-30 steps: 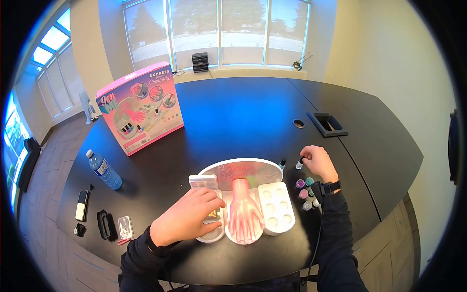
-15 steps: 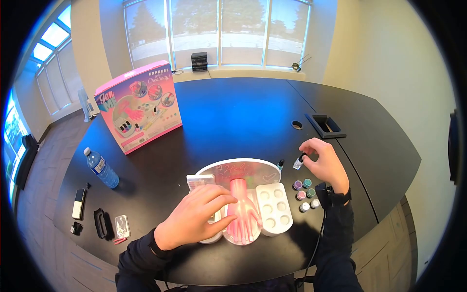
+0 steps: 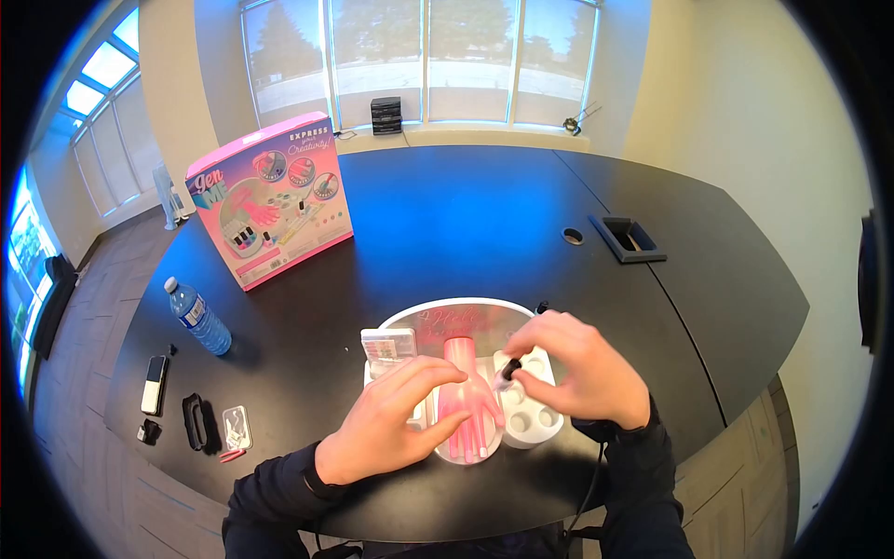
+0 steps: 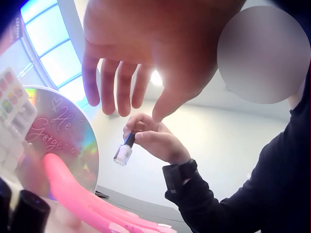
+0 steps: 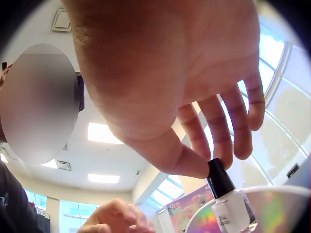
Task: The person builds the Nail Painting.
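Swung in toward the centre now from the right of the frame, pinching the bottle by its black cap between thumb and fingertips of the right hand. Brought well left of its place half a second ago; tilted now over the inner edge of the tray, near the model hand, can't tell whether touching. Covering, by that move, the coloured pots in view earlier at right. Keeping the left hand over the model hand much as before, fingers spread and gently bent, thumb well apart from them. On to the containers: showing pale contents through the bottle's glass, round wells in the tray, rows of coloured pieces in the white case left of the mirror, small white pieces in the clear case at lower left. Across the black table, spotting a water bottle at left, a pink box standing at upper left, a recess at upper right. Beyond, along the top, catching bright windows and a black stack just below.
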A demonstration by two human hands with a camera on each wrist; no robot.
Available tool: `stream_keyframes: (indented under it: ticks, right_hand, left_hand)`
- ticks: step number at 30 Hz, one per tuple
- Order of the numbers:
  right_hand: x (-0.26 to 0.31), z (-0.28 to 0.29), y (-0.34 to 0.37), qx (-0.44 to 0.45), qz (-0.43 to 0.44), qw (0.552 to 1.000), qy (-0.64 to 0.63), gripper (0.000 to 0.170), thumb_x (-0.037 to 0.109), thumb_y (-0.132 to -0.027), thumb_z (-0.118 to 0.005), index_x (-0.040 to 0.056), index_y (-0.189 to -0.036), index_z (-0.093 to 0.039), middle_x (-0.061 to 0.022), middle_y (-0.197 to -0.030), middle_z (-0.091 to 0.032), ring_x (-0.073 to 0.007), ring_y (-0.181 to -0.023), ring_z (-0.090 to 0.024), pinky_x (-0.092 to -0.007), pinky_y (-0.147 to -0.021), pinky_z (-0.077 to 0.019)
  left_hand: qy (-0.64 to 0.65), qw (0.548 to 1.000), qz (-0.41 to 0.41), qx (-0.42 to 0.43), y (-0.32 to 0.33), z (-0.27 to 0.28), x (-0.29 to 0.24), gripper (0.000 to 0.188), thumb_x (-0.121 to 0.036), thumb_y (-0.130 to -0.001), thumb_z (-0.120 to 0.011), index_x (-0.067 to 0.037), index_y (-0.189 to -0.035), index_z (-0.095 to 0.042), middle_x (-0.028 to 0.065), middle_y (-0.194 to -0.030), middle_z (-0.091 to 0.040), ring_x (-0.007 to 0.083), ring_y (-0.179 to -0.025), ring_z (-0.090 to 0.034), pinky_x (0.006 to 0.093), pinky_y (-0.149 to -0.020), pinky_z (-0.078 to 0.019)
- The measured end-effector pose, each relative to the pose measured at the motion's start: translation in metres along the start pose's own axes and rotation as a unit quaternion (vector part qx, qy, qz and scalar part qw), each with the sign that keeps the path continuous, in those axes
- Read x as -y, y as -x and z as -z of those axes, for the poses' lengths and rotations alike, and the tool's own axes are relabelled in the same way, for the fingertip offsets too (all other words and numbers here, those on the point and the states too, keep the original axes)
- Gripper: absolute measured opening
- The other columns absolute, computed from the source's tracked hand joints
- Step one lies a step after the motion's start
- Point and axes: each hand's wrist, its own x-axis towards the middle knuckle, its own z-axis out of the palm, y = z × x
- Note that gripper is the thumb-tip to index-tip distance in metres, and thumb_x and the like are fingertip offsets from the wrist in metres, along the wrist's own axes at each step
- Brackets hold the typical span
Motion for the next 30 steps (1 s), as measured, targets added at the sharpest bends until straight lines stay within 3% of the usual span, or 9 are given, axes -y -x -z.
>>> stream_keyframes:
  ticks: [6, 8, 22, 30]
  right_hand:
    - [0.010, -0.027, 0.002, 0.038, 0.037, 0.996, -0.070, 0.025, 0.004, -0.088, -0.083, 0.0084, -0.111, -0.074, -0.0062, -0.102, -0.076, -0.0283, -0.098, -0.071, -0.0412, -0.088, -0.0556]
    - [0.012, -0.033, 0.003, 0.047, 0.054, 0.992, -0.107, 0.023, 0.009, -0.091, -0.079, 0.0074, -0.112, -0.071, -0.0095, -0.105, -0.072, -0.0328, -0.097, -0.069, -0.0453, -0.089, -0.0532]
    - [0.007, -0.048, 0.004, 0.057, 0.061, 0.994, -0.064, 0.021, 0.016, -0.099, -0.075, 0.0092, -0.118, -0.071, -0.0104, -0.107, -0.071, -0.0334, -0.102, -0.068, -0.0454, -0.092, -0.0536]
    - [-0.020, -0.021, -0.003, 0.000, 0.033, 0.999, -0.028, 0.017, 0.016, -0.096, -0.080, 0.0047, -0.107, -0.074, -0.0099, -0.098, -0.074, -0.0315, -0.094, -0.070, -0.0434, -0.088, -0.0558]
  left_hand:
    - [0.057, 0.998, 0.027, 0.003, 0.005, -0.006, -0.006, 0.043, -0.011, -0.086, -0.093, -0.002, -0.120, -0.070, 0.0145, -0.115, -0.078, 0.0322, -0.105, -0.077, 0.0402, -0.093, -0.0605]
    - [0.054, 0.994, 0.083, 0.035, 0.007, -0.004, -0.010, 0.039, -0.012, -0.085, -0.093, -0.003, -0.116, -0.070, 0.0133, -0.110, -0.078, 0.0316, -0.101, -0.077, 0.0393, -0.088, -0.0601]
    - [-0.015, 0.986, 0.117, 0.119, -0.001, 0.021, -0.009, 0.034, -0.009, -0.083, -0.091, -0.006, -0.110, -0.072, 0.0098, -0.098, -0.073, 0.0326, -0.097, -0.072, 0.0405, -0.085, -0.0578]
    - [-0.074, 0.971, 0.092, 0.206, 0.004, 0.026, 0.007, 0.022, -0.011, -0.085, -0.086, -0.008, -0.105, -0.077, 0.0079, -0.100, -0.074, 0.0308, -0.103, -0.069, 0.0439, -0.091, -0.0559]
